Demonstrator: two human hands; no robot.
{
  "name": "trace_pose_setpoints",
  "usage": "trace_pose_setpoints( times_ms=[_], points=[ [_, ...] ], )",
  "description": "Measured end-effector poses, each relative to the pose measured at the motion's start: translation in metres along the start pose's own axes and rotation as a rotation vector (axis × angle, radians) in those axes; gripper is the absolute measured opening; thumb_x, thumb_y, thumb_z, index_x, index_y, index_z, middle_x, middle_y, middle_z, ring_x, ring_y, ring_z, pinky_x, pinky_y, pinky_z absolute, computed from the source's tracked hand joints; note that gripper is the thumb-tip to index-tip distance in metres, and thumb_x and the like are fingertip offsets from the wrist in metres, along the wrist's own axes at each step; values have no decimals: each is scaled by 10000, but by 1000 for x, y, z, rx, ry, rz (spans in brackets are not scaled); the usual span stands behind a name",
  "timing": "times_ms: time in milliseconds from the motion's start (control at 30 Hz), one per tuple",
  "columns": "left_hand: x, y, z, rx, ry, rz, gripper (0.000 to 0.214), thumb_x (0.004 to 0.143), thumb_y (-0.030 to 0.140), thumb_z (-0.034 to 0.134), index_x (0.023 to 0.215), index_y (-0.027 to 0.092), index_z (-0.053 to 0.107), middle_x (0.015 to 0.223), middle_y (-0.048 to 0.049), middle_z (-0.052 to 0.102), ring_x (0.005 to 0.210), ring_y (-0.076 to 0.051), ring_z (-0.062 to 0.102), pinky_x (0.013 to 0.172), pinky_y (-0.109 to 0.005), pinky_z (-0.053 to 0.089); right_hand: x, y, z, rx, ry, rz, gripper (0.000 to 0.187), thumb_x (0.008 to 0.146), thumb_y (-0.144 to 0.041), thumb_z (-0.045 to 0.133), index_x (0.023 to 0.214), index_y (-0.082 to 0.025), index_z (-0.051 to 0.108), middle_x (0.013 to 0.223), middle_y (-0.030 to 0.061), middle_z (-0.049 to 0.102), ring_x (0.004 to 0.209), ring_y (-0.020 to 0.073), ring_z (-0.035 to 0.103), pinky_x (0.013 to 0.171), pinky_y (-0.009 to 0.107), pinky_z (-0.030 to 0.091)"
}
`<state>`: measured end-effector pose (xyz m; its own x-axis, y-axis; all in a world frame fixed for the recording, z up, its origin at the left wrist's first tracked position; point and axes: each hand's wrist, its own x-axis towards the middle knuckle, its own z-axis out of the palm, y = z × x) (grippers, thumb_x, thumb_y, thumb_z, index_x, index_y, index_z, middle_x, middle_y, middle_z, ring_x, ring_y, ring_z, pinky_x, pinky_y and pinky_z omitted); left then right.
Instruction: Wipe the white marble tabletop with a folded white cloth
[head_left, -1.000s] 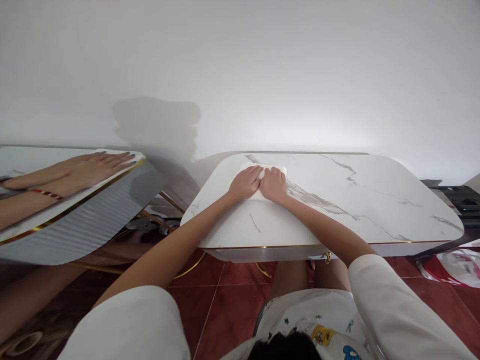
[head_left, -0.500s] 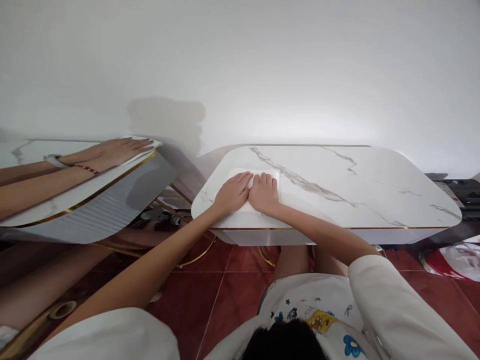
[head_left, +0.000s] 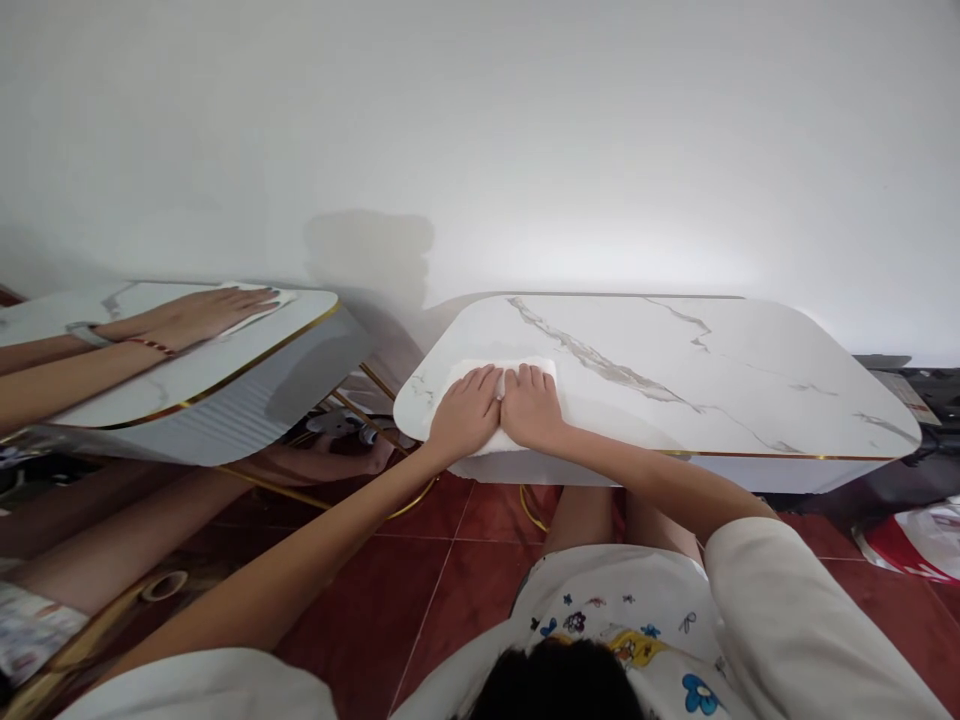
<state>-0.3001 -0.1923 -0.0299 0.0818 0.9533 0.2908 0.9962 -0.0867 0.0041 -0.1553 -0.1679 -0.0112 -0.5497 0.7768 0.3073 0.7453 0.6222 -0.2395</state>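
Note:
Both my hands lie side by side, palms down, on a white cloth (head_left: 541,372) at the left end of a marble-patterned tabletop (head_left: 720,380). My left hand (head_left: 466,412) has its fingers stretched forward over the cloth. Touching it at the thumbs, my right hand (head_left: 534,408) also lies with fingers extended. The cloth is spread flat; its middle is hidden under my palms, and its near edge reaches the table's front edge. Whether it is fabric or paper, I cannot tell.
At left, another person's hands (head_left: 214,312) press a white cloth (head_left: 262,310) on a second gold-edged table (head_left: 315,310). A white wall (head_left: 480,150) stands behind both tables. Dark items (head_left: 922,390) sit beyond the right end; a red and white bag (head_left: 915,540) lies on the red tiled floor.
My hands and the cloth have slid a little toward me, to the front edge. The other person's hands have moved back left from their table's corner. My view has shifted slightly.

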Motion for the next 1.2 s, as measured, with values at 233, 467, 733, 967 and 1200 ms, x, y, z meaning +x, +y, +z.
trace_pose_setpoints(
  times_ms=[233,467,733,967,1200],
  points=[
    [28,40,-2,-47,-24,-30,532,912,248,337,1415,148,479,1514,-142,482,1406,-284,424,1166,-471,345,3,40,-14,-20,-60,40,363,976,-204,405,1301,-122,546,1336,177,559,1257,306,468,1050,418,354],
    [92,36,14,-141,30,47,489,891,220,361,1359,216,506,1457,-95,539,1368,-241,466,1148,-436,373,46,75,-12,-49,-53,141,349,977,-198,391,1283,-130,544,1346,171,553,1252,296,483,1057,424,359],
    [155,4,24,-239,2,71,463,856,215,394,1290,216,556,1376,-76,609,1296,-244,531,1098,-397,433,111,96,7,-59,-21,163,354,991,-208,366,1278,-111,550,1338,183,552,1254,305,488,1060,422,351],
    [198,-21,37,-298,-2,28,515,860,237,389,1347,217,556,1424,-47,587,1325,-225,517,1125,-378,415,156,107,22,-20,2,195,352,988,-198,355,1279,-119,538,1352,198,550,1270,323,480,1058,462,346],
    [227,-33,47,-278,5,-29,525,859,233,387,1354,215,560,1445,-46,572,1330,-228,515,1140,-376,396,188,119,30,7,18,178,360,981,-186,348,1279,-118,538,1371,195,544,1283,317,478,1060,474,346]
  ],
)
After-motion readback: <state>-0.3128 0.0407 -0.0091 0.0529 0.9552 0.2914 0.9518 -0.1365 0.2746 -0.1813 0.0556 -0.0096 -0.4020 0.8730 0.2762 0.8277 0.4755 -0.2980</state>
